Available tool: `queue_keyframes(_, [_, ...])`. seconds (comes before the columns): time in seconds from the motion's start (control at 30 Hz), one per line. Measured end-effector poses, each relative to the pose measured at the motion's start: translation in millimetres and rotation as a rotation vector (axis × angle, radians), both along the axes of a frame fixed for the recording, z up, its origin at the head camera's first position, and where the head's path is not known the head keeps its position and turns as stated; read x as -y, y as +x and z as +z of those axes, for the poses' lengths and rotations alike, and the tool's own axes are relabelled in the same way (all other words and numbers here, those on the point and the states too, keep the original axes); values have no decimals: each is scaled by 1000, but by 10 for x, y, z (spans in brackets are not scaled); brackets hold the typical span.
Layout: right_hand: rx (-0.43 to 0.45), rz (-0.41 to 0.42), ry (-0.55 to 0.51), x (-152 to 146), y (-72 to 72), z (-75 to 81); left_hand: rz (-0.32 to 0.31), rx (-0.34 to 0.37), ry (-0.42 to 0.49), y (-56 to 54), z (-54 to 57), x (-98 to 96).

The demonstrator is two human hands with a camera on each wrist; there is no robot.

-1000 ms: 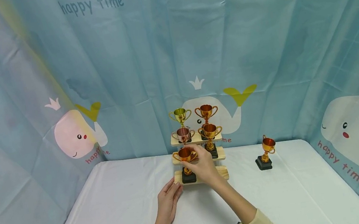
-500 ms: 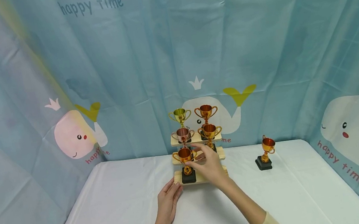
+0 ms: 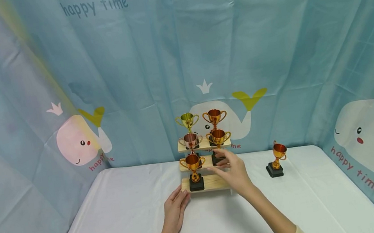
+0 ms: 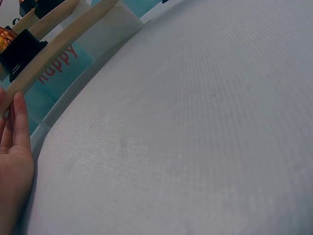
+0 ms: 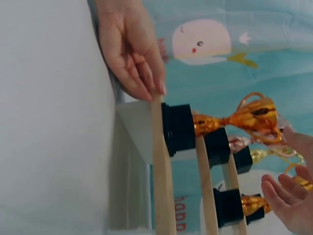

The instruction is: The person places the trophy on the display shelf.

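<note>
A three-tier wooden display stand holds small trophy cups on black bases. My left hand pinches the front left corner of its lowest board, fingertips above and below the wood. On that board, at the left, an orange-gold trophy stands upright. My right hand is apart from it to the right, fingers spread and holding nothing, in front of the middle tier's gold trophy, whose stem it partly hides. Beside that one stands a rose-coloured trophy.
On the top tier are a yellow-gold trophy and a copper-coloured trophy. Another orange-gold trophy stands on the white-covered table at the right. A blue curtain with whale prints hangs behind.
My right hand has let go of the orange-gold trophy on the lowest board and drawn away to the right. The left hand has stayed at the stand's corner.
</note>
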State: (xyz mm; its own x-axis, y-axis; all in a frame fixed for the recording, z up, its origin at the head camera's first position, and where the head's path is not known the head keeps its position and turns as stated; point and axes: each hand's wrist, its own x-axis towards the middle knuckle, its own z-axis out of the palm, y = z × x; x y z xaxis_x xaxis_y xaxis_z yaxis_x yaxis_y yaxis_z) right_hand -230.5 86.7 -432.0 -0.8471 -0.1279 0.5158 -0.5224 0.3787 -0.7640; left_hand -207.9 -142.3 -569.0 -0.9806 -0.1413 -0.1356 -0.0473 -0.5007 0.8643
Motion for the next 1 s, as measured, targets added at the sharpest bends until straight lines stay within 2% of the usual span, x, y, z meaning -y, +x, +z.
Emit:
queue_keyframes(0.27, [-32,-38,12,-244,28,-9,18,15,-21,-15,-30,-13])
queue_keyframes(0.6, [-63,-90,42,-556,45,-6,16,-8,-16,-24,-33,-13])
queue_keyframes(1.0, [-102,-201,67,-889,52,9,22,16,-49,-24,-48,-19])
